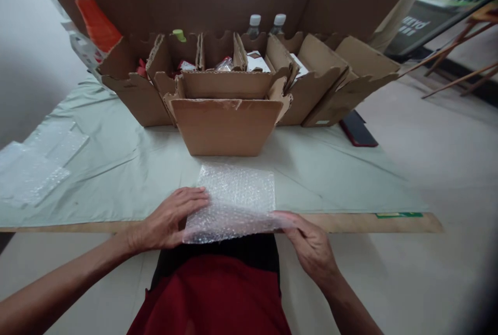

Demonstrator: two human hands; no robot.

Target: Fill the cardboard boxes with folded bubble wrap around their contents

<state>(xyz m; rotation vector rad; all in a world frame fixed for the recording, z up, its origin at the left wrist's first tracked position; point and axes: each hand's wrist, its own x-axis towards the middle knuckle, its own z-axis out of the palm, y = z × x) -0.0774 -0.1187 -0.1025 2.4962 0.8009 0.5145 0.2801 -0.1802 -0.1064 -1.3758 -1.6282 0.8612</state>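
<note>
A clear bubble wrap sheet [237, 190] lies at the front edge of the cloth-covered table, its near part lifted and hanging past the edge. My left hand [171, 218] holds its left side, fingers stretched over the top and thumb lower down near the corner. At the right corner, my right hand [309, 244] pinches the raised near edge between thumb and fingers. Just beyond the sheet stands a brown cardboard box [227, 127], upright and apart from both hands; its inside is mostly hidden.
Behind stands a row of open cardboard bins [322, 78] with small packets, white boxes and two white-capped bottles [254, 25]. An orange item [93, 16] rises at the left. More bubble wrap pieces [35, 169] lie left. A dark flat object [358, 128] rests right of the bins.
</note>
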